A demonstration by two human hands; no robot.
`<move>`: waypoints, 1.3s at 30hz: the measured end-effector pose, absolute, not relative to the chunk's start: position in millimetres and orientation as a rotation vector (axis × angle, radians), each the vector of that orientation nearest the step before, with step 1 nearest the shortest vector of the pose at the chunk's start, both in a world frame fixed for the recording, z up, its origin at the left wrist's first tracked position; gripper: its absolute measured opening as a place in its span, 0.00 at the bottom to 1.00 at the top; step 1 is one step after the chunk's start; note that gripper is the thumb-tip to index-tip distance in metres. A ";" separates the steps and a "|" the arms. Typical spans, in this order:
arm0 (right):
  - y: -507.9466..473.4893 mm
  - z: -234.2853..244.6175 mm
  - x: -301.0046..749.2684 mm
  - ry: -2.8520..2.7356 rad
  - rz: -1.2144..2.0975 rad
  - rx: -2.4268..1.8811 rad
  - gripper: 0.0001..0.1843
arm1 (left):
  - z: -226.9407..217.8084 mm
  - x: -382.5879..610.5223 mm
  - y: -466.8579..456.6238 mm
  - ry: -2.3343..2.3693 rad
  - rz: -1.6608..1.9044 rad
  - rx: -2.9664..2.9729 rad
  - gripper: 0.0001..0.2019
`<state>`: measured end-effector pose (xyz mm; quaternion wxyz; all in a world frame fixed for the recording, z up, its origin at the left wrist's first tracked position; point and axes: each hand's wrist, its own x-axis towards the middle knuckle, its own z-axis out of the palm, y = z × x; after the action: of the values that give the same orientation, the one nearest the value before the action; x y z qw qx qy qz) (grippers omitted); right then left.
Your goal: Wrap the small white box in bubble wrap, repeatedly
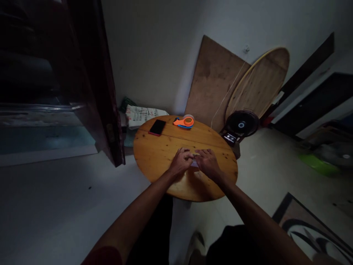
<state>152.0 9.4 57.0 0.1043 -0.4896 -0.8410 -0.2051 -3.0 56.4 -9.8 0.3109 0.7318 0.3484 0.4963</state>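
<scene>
Grip of left hand [181, 162] and right hand [207, 164] — closure I cannot tell — flanks a pale piece [194, 163], probably steadying it.

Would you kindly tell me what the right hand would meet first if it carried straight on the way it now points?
Most likely the left hand, close ahead of the right hand; whether the two already touch is hard to tell.

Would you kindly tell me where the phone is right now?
In the head view, the phone lies at the upper left of the wooden table, left of the orange object.
</scene>
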 end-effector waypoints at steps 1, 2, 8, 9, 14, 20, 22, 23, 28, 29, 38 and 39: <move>10.3 56.1 152.4 -2.449 -0.587 -1.475 0.12 | -9.2 -3.3 56.2 0.922 1.309 1.928 0.09; 11.3 55.4 152.9 -2.411 -0.552 -1.506 0.11 | -8.9 -3.5 56.2 0.926 1.307 1.923 0.09; 14.8 60.2 153.8 -2.273 -0.332 -1.648 0.12 | -10.5 -3.0 56.5 0.919 1.308 1.906 0.10; 15.0 62.1 153.2 -2.262 -0.317 -1.671 0.12 | -10.3 -3.1 56.1 0.915 1.305 1.906 0.10; 15.9 69.9 153.0 -2.171 -0.272 -1.744 0.13 | -7.1 -4.2 52.4 0.905 1.280 1.907 0.07; 14.3 66.6 165.7 -2.122 -0.246 -1.678 0.09 | -6.9 -3.7 51.4 0.924 1.253 1.906 0.07; 12.1 63.2 169.9 -2.124 -0.240 -1.652 0.10 | -6.6 -4.2 51.5 0.918 1.243 1.913 0.08; 10.8 61.5 171.4 -2.136 -0.243 -1.653 0.12 | -6.2 -4.6 51.5 0.912 1.236 1.920 0.08; 5.5 57.9 172.2 -2.220 -0.275 -1.715 0.15 | -4.2 -6.2 51.1 0.908 1.189 1.944 0.12; 4.9 58.2 171.6 -2.235 -0.278 -1.716 0.16 | -3.9 -6.3 51.1 0.912 1.180 1.943 0.14; 0.9 63.0 165.3 -2.403 -0.515 -1.603 0.12 | -1.2 -6.5 49.8 0.900 1.249 2.002 0.19; 0.9 63.5 164.2 -2.423 -0.542 -1.582 0.11 | -1.9 -6.1 50.2 0.911 1.256 2.006 0.18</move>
<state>164.2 0.9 63.5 0.0989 -0.5347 -0.8190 -0.1832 -6.1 50.2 -1.9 0.2981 0.7550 0.3427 0.4729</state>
